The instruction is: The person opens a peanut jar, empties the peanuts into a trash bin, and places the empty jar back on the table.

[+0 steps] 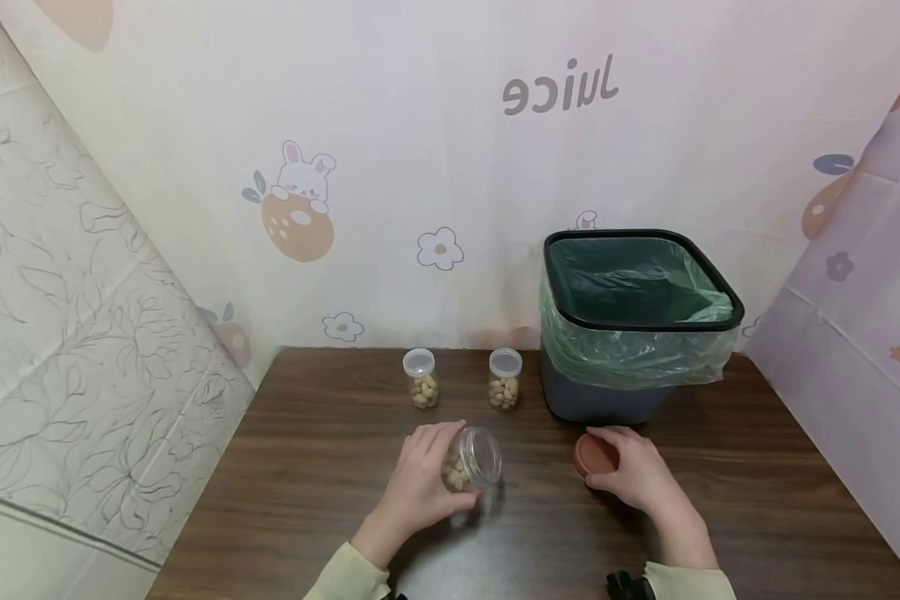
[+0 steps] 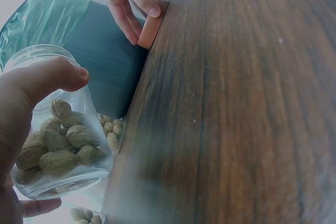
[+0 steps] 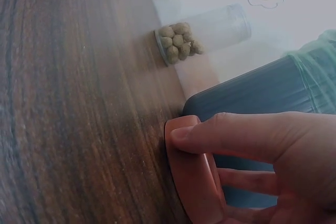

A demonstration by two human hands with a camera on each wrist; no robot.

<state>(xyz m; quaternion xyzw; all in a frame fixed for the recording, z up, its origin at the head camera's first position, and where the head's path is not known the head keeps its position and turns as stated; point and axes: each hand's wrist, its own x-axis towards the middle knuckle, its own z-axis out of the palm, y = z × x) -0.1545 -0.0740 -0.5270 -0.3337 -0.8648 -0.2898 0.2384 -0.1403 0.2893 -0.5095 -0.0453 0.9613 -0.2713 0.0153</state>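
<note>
My left hand (image 1: 427, 479) grips a clear jar (image 2: 97, 174), its thumb across the side below the rim. Lidless, the jar leans with its mouth toward the right, and peanuts in their shells (image 2: 63, 150) lie in its lower part. On the right, my right hand (image 1: 633, 467) pinches a small round reddish-brown dish (image 3: 194, 177) by its edge, thumb on the near side and fingers on the far side. The dish lies on the wooden table just in front of the bin; its inside is partly hidden by the fingers.
Two lidded clear jars, a left one (image 1: 422, 390) and a right one (image 1: 504, 389), stand upright with peanuts near the table's back edge. A grey bin (image 1: 600, 400) with a green liner (image 1: 630, 362) stands at the back right, before a patterned wall sheet (image 1: 435, 125).
</note>
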